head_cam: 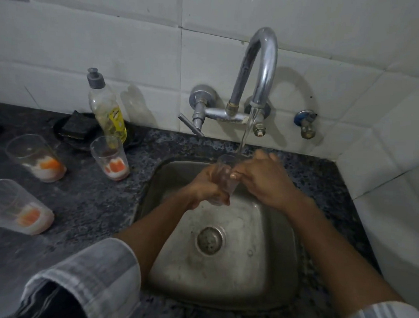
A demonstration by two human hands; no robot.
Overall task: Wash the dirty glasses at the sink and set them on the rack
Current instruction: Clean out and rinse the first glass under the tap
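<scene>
A clear glass (223,176) is held over the steel sink (266,257), tilted under the running stream from the curved tap (260,65). My left hand (206,188) grips its lower part from the left. My right hand (263,178) pinches its rim and side from the right. Three dirty glasses with orange and white residue stand on the dark counter at the left: one (110,158) next to the sink, one (34,160) farther left, one (14,208) at the frame's left edge.
A dish-soap bottle (107,108) with yellow liquid stands by the tiled wall, with a dark scrub pad (74,126) on a black dish beside it. A small wall valve (306,124) sits right of the tap. The drain (209,240) lies mid-basin. A white wall borders the right.
</scene>
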